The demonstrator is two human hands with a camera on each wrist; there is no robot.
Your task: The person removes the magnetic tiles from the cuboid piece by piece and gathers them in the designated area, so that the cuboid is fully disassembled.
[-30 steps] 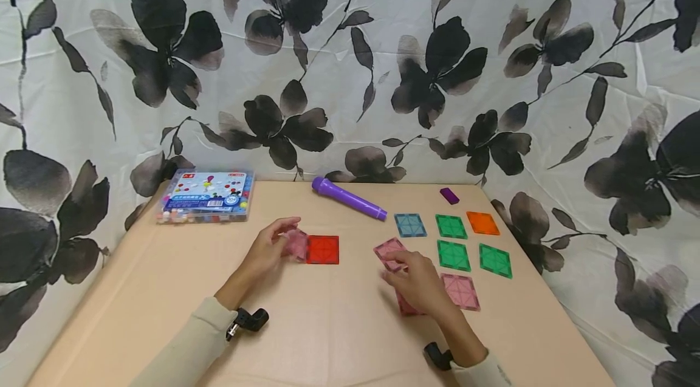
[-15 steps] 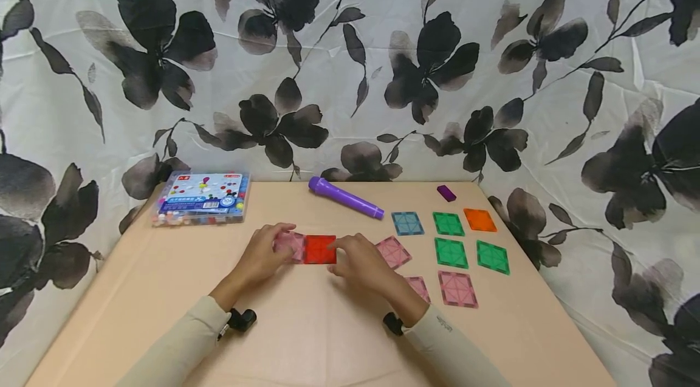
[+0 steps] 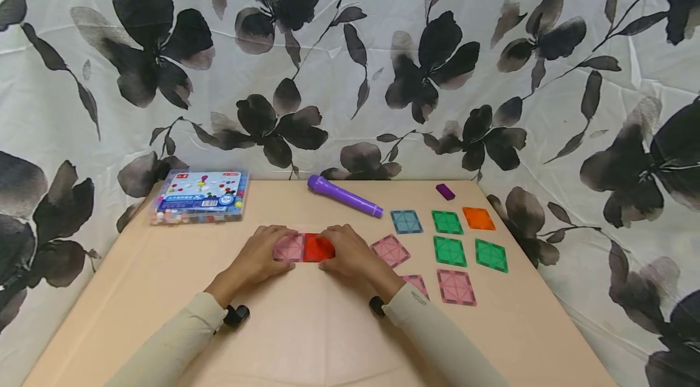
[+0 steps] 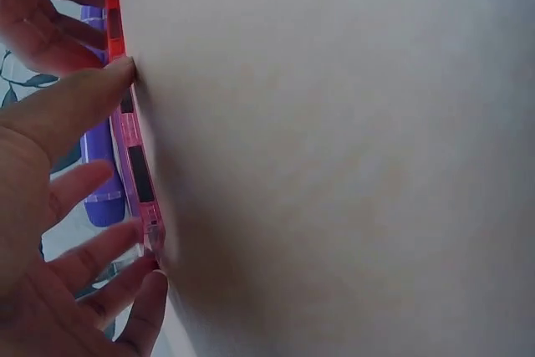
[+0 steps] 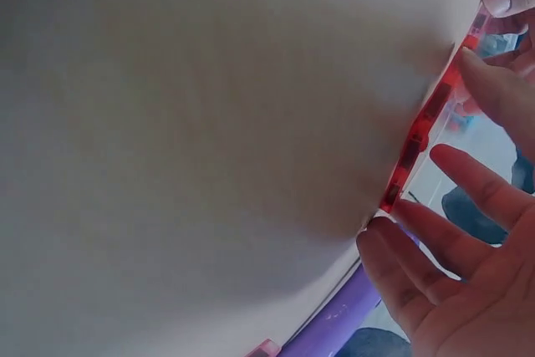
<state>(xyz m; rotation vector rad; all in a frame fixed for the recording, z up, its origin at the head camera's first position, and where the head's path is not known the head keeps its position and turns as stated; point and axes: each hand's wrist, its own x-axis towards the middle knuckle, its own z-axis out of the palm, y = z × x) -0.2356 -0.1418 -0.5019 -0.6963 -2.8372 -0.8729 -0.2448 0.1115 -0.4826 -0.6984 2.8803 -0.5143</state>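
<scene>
In the head view a pink magnetic tile [image 3: 288,248] and a red magnetic tile [image 3: 316,248] lie flat on the table, side by side with their edges meeting. My left hand [image 3: 256,257] holds the pink one, thumb at its near edge and fingers around its far left side. From the other side my right hand [image 3: 352,256] holds the red tile, hiding its right part. Dark magnets show along the pink tile's edge [image 4: 134,144] in the left wrist view. The right wrist view shows the red tile's edge [image 5: 429,114] beside the thumb and spread fingers.
Right of my hands lie pink tiles [image 3: 456,287], green tiles [image 3: 450,251], a blue tile [image 3: 406,222] and an orange tile [image 3: 479,219]. Behind are a purple microphone-shaped toy [image 3: 344,195], a small purple block [image 3: 445,192] and a clear box of colourful pieces [image 3: 199,195].
My right hand has moved left from the loose pink tiles to the red tile and now holds it. My left hand has settled around the pink tile, which lies against the red one.
</scene>
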